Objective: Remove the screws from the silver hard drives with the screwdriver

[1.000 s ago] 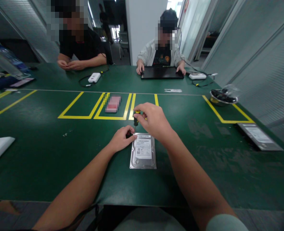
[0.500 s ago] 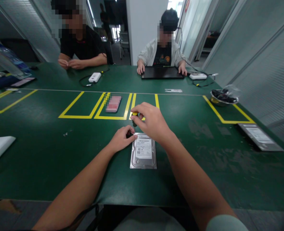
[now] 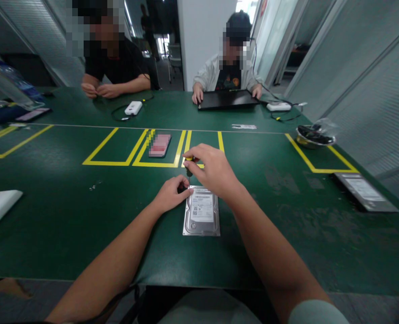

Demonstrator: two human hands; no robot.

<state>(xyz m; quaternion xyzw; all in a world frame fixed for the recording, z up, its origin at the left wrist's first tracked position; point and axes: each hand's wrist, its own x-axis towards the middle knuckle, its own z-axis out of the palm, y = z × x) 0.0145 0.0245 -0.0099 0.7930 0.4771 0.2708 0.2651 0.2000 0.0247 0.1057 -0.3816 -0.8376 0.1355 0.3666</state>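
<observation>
**Screwdriver upright over the hard drive**

The drive lies flat on the bench, label up, right in front of me! My right hand is over its far end, fingers pinched around the screwdriver's handle, and the thin shaft points down at the far left corner; whether the tip touches metal, I can't tell. In from the side comes my left hand, thumb on that same corner, the other fingers curled close by the shaft, and whether they grip anything I can't tell either.

Beyond them, a phone lies inside a yellow tape outline. Out right, a second drive sits near a metal bowl of dark pieces. Across the bench, a person in a pale jacket has both hands on a black panel.
</observation>
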